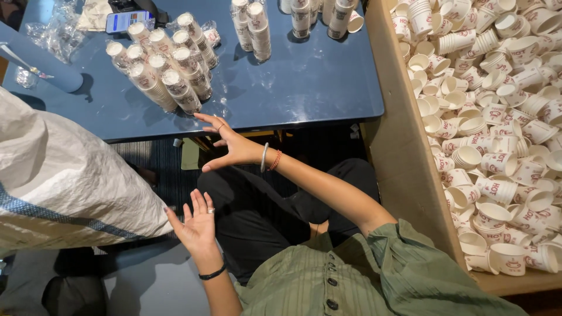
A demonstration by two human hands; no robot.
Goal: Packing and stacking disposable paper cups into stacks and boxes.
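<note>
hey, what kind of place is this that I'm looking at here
Probably a packing or sorting workspace for paper cups: a large cardboard box heaped with loose paper cups, plastic-wrapped cup stacks on a blue table, and a white woven sack.

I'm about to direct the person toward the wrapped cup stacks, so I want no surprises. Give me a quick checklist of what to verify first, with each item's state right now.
1. Both hands free: ok. The left hand and right hand are open and hold nothing.
2. Wrapped cup stacks within reach: ok, the right fingertips are at the table edge just below them.
3. Stacks' wrapping closed: cannot tell.
4. Blue table has bare surface: ok.
5. White sack mouth open: cannot tell.
6. Loose cups contained in the cardboard box: ok.
</note>
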